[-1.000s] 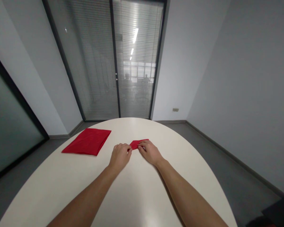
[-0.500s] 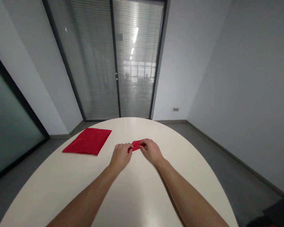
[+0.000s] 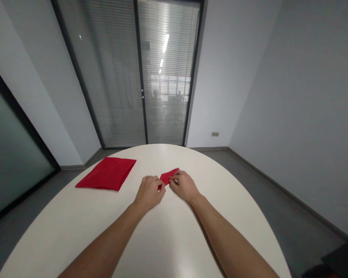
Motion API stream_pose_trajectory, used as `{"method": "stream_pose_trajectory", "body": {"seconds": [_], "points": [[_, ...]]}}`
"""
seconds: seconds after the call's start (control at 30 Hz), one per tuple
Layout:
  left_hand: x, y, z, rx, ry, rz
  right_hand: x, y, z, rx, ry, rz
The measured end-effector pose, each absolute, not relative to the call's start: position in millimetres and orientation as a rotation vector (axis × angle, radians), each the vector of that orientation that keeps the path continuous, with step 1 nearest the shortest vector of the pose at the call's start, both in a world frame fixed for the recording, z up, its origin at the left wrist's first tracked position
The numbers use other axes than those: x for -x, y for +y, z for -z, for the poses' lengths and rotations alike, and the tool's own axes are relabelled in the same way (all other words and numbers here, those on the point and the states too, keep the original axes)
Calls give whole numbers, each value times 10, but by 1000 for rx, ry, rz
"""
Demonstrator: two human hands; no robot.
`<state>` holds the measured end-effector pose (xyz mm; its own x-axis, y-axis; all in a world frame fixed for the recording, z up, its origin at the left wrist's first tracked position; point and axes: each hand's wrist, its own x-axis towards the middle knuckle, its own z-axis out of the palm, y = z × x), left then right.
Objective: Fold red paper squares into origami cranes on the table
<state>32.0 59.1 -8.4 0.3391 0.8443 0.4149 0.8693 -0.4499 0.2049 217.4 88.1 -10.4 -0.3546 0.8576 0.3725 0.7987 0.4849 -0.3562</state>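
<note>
A small folded red napkin (image 3: 168,175) lies on the round white table (image 3: 162,239), just beyond my fingers. My left hand (image 3: 148,192) has its fingers curled and pinches the napkin's left end. My right hand (image 3: 184,185) is also closed, its fingertips pressing the napkin's right part. The two hands nearly touch each other, and most of the napkin is hidden under them. Only a pointed red corner sticks out toward the far side.
A stack of flat red napkins (image 3: 107,173) lies on the table to the far left. Behind the table are glass doors with blinds (image 3: 142,77). Grey floor (image 3: 278,208) surrounds the table. A dark object (image 3: 340,258) sits at the bottom right corner.
The visible red piece has become shorter and more pointed, and both hands have drawn closer together on it.
</note>
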Motion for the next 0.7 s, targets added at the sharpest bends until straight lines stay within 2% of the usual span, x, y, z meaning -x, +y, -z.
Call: {"method": "stream_pose_trajectory", "body": {"seconds": [0.3, 0.7], "points": [[-322, 609, 149, 2770, -1504, 975, -2195, 903, 115, 1271, -2313, -124], [-220, 647, 132, 2928, -1397, 882, -2210, 951, 191, 1136, -2365, -221]]}}
